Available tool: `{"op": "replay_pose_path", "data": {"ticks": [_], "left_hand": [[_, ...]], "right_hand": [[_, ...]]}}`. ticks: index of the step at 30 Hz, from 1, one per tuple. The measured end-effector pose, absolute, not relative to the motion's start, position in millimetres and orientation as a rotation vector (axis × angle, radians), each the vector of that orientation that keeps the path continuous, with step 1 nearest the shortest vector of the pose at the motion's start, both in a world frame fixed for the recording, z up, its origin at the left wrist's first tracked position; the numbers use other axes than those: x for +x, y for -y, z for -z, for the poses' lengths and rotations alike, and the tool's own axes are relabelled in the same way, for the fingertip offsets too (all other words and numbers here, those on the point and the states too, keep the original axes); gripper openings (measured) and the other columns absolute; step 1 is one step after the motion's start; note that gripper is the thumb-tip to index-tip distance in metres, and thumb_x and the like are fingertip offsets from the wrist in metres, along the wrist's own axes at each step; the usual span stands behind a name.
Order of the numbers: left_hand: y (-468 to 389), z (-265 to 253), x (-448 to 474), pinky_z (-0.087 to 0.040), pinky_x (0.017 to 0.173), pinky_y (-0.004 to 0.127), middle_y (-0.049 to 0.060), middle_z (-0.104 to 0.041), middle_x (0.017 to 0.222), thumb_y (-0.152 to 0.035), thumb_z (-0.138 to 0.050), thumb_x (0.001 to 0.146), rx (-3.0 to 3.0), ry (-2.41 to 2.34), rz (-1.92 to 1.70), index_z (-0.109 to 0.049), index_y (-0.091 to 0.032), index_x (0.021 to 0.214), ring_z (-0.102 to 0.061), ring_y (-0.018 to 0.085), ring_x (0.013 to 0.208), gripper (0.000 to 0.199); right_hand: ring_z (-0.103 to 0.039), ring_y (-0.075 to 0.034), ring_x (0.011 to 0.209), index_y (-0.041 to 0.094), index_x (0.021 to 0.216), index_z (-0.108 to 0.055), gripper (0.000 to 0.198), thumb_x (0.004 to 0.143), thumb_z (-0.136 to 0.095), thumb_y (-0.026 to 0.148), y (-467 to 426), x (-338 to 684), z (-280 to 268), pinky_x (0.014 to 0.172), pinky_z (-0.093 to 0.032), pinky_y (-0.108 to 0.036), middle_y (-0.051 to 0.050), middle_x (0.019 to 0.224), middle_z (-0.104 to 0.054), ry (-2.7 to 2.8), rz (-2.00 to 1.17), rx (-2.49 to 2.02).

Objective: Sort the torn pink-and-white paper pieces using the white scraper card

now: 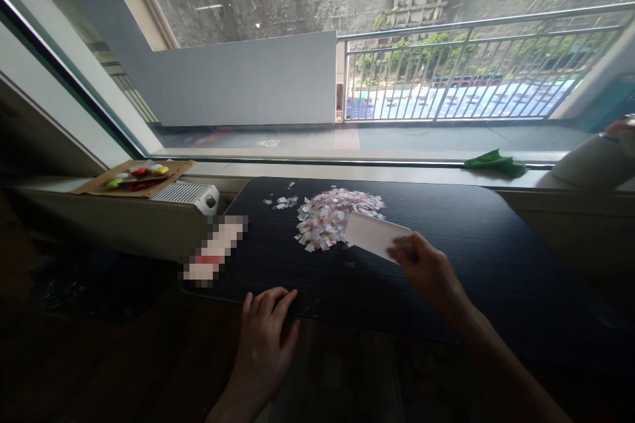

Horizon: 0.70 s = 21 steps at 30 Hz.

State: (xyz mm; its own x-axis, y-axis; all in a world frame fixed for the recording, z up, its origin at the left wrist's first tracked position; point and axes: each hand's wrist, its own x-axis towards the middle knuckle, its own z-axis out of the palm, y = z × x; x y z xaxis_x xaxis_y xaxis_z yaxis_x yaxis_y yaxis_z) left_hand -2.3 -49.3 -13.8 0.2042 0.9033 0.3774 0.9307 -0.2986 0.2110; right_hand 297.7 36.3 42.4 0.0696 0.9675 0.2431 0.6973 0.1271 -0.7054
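Observation:
A heap of small white and pink paper scraps (325,218) lies on the dark tabletop (446,225). My right hand (426,271) is closed on the near right end of a flat, pale rectangular card (374,234), whose far end reaches the right side of the heap. My left hand (268,324) rests at the table's front edge with its fingers stretched out and nothing in them. A few loose scraps (286,202) lie left of the heap. Farther left is a pale strip (218,251), blurred into blocks, with a red patch on it.
A white ridged box with a knob (191,197) stands at the table's back left. Beside it, colourful small items (141,172) lie on a brown cardboard sheet (89,186). A green cloth (495,163) lies on the sill by the window. A pale rounded object (595,162) stands at right.

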Motion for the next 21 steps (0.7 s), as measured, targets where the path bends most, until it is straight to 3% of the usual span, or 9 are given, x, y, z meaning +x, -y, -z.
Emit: {"op": "replay_pose_path", "data": {"ticks": [21], "left_hand": [[51, 10, 4, -0.035, 0.101, 0.059, 0.008, -0.062, 0.107, -0.023, -0.048, 0.084, -2.347, 1.85, 0.776, -0.058, -0.023, 0.118, -0.058, 0.025, 0.102, 0.035]], "right_hand": [[-0.068, -0.023, 0.069, 0.025, 0.088, -0.059, 0.011, 0.083, -0.053, 0.034, -15, 313, -44, 0.065, -0.05, -0.033, -0.004, 0.079, -0.074, 1.716, -0.482, -1.657]]}}
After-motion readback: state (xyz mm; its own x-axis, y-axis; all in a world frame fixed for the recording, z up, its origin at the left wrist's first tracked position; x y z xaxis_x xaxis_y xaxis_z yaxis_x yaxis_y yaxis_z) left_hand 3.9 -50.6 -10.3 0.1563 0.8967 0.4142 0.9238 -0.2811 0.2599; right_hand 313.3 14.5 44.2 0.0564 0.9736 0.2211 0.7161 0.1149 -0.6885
